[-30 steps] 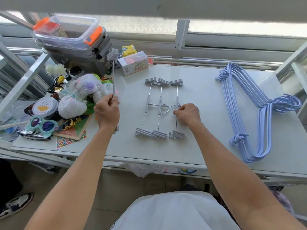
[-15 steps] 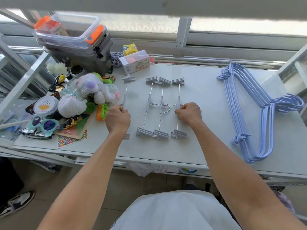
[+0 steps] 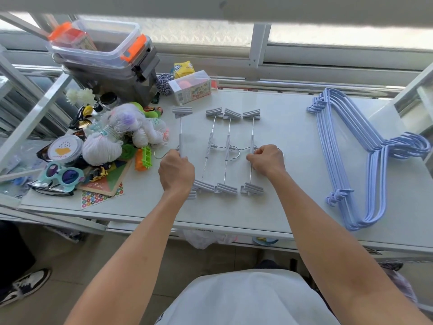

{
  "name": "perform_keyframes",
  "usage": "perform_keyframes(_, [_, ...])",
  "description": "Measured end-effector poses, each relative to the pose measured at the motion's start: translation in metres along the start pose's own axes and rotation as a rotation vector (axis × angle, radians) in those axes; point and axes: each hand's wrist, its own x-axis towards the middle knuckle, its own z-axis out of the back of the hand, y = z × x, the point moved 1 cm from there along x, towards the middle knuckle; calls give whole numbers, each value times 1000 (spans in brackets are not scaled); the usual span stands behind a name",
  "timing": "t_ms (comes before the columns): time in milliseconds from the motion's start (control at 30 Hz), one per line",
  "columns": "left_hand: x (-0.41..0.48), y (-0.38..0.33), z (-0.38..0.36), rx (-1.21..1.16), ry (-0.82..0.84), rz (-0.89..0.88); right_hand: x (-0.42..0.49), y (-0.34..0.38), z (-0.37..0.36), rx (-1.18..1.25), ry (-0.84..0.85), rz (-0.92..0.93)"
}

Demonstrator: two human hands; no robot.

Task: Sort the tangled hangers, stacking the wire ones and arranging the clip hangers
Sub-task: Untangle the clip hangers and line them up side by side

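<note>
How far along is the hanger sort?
Done: blue wire hangers stacked at right, three clip hangers in a row. In hand: left hand grips a fourth clip hanger, right hand holds the rightmost clip hanger. Left: line the fourth up with the row.

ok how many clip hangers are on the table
4. The leftmost clip hanger is gripped by the left hand; right of it lie the second hanger, third hanger and rightmost clip hanger, which the right hand holds. None looks hidden.
</note>
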Motion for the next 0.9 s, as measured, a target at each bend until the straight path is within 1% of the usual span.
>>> perform_keyframes(100, [-7, -13, 1, -73, -75, -99, 1, -1, 0, 0, 0, -4])
perform_keyframes(233, [-7, -26, 6, -270, -124, -132, 2, -2, -1, 4, 9, 0])
perform_keyframes(300, [-2, -27, 8, -350, -124, -148, 3, -2, -1, 2, 18, -4])
perform_keyframes(367, [5, -22, 9, -436, -90, -170, 3, -3, -1, -6, 21, -7])
perform_keyframes(400, [8, -19, 10, -467, -70, -185, 2, -2, -1, -7, -1, -13])
perform_keyframes(433, [10, -16, 12, -479, -57, -207, 0, 0, -1, -7, -61, -4])
perform_keyframes(500, [15, -10, 15, -458, -53, -296, -4, 10, 1, 40, -227, 70])
perform_keyframes(533, [18, -8, 16, -433, -59, -355, -7, 18, 3, 106, -258, 112])
perform_keyframes(567, [21, -6, 17, -399, -68, -411, -8, 27, 5, 241, -205, 136])
perform_keyframes(600, [24, -3, 17, -359, -84, -462, -10, 36, 7, 440, -53, 111])
perform_keyframes(667, [30, 1, 17, -263, -129, -554, -19, 53, 12, 886, 477, -34])
perform_keyframes(700, [32, 2, 17, -215, -151, -598, -23, 58, 16, 994, 733, -88])
perform_keyframes(733, [34, 3, 18, -180, -173, -642, -25, 60, 18, 1004, 940, -90])
perform_keyframes(767, [35, 3, 18, -159, -189, -683, -28, 61, 18, 954, 1077, -67])
perform_keyframes(800, [37, 3, 19, -146, -202, -710, -30, 60, 17, 858, 1158, -24])
perform_keyframes(833, [39, 3, 19, -138, -208, -717, -35, 61, 14, 767, 1192, 15])
perform_keyframes(900, [43, 1, 18, -114, -220, -680, -41, 63, 4, 658, 1165, 71])
